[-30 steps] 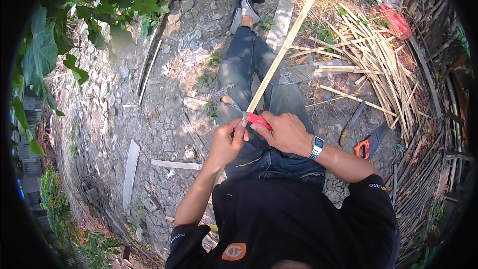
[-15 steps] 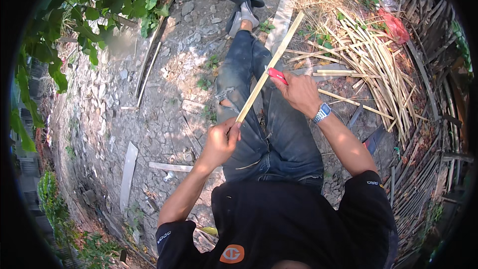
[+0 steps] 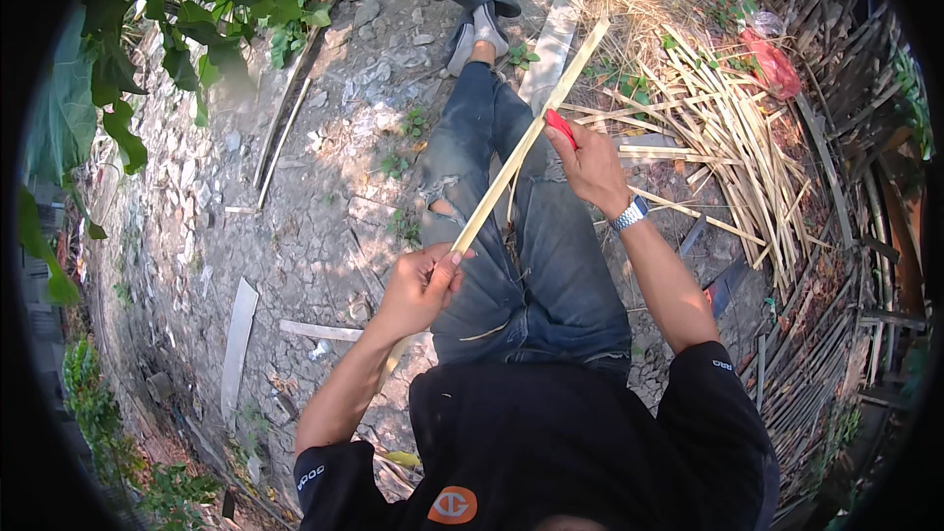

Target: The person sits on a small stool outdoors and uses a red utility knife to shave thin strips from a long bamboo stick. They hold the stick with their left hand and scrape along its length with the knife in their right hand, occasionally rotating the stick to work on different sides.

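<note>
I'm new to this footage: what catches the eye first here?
A long pale bamboo strip runs slantwise over the person's lap, gripped low by the left hand. The right hand holds a red-handled tool against it higher up, and a heap of split bamboo lies at right.

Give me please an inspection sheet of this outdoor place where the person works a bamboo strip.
Surface: stony dirt ground.
Job's things: long bamboo strip slanting over the legs; red-handled tool against it.
Clutter: pile of bamboo strips, flat boards, red plastic scrap.
Grippers: left hand grips the strip's lower part; right hand holds the tool higher up.
Cables: nothing seen.
Surroundings: green leaves, woven bamboo fence.
</note>
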Action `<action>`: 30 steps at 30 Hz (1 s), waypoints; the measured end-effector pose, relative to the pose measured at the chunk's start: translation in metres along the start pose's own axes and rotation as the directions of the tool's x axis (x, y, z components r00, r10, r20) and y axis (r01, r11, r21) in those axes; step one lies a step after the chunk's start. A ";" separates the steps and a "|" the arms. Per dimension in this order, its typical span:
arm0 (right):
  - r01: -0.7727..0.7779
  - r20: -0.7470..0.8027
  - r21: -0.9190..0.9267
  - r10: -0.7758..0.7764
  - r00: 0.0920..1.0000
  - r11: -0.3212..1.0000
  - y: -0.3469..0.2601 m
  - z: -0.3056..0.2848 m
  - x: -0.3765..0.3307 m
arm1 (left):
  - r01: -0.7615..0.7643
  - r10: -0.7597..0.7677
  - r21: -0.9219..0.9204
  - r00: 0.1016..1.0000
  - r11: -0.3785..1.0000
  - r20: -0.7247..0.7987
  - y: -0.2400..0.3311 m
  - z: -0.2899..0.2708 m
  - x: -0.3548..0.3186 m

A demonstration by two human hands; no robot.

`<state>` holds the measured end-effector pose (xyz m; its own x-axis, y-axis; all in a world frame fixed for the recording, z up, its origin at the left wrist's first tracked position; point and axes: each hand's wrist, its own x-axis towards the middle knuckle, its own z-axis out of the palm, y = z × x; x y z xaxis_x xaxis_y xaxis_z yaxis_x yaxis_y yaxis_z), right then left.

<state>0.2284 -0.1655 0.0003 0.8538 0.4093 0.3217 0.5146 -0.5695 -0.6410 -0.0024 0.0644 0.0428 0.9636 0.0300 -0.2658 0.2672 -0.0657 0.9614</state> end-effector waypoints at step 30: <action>-0.336 0.167 0.732 0.323 0.932 0.592 0.039 0.055 -0.016 | 0.181 -0.154 -0.185 0.976 0.966 0.152 -0.011 0.009 -0.007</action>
<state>0.2303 -0.1548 -0.0683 0.9482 0.3167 -0.0236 -0.0405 0.0469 -0.9981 -0.0115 0.0562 0.0331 0.9014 -0.1119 -0.4182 0.4304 0.1267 0.8937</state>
